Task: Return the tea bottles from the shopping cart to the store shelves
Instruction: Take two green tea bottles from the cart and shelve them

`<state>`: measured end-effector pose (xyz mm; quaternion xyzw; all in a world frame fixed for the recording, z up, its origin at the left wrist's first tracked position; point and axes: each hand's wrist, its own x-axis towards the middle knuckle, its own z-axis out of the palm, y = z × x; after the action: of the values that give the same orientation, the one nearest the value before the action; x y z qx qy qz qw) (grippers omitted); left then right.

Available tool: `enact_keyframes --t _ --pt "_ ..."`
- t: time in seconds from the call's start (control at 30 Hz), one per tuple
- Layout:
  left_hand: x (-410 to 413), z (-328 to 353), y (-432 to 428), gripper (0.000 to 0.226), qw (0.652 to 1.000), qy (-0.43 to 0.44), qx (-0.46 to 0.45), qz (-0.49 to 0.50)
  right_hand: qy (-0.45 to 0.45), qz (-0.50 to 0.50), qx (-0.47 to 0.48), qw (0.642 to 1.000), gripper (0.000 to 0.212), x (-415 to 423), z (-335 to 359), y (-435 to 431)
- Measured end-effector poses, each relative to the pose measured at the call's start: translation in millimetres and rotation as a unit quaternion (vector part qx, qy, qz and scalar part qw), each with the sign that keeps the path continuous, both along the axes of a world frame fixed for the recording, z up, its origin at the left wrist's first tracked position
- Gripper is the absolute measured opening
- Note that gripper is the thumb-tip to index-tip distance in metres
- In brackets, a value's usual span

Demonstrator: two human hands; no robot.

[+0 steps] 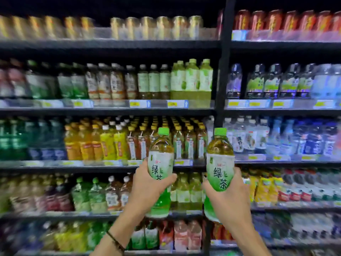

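Each hand grips one green-capped tea bottle upright before the shelves (110,111): left hand (147,189) curled round the left bottle (160,163), right hand (226,198) round the right bottle (219,163), bottles apart

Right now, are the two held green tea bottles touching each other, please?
Apart. The head view shows a clear gap between the left-hand bottle and the right-hand bottle.
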<state>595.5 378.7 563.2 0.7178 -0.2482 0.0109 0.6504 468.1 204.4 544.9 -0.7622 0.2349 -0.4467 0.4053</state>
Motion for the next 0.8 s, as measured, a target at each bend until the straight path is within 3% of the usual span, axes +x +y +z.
enact_keyframes --t 0.1,0.2,0.33,0.43,0.57,0.73,0.8 --pt "32 10 67 0.052 0.999 -0.019 0.007 0.032 -0.024 0.019 0.018 0.999 0.06 48 7 65" --pt "63 18 128 0.05 0.998 -0.046 0.002 0.05 0.001 0.052 0.018 0.999 0.083 90 12 125" --pt "102 32 189 0.047 0.995 -0.074 0.004 0.067 0.018 0.067 0.028 0.997 0.098 133 24 189" --pt "130 40 218 0.047 0.994 -0.079 0.006 0.075 0.016 0.088 0.028 0.996 0.094 163 34 216" --pt "170 47 243 0.048 0.994 -0.073 -0.017 0.078 0.026 0.08 0.019 0.996 0.109 202 48 235" --pt "222 50 251 0.045 0.993 -0.068 -0.048 0.087 0.006 0.107 -0.013 0.994 0.061 255 61 236" --pt "241 54 251 0.044 0.992 -0.07 -0.048 0.097 -0.024 0.12 -0.033 0.992 0.056 273 67 234"
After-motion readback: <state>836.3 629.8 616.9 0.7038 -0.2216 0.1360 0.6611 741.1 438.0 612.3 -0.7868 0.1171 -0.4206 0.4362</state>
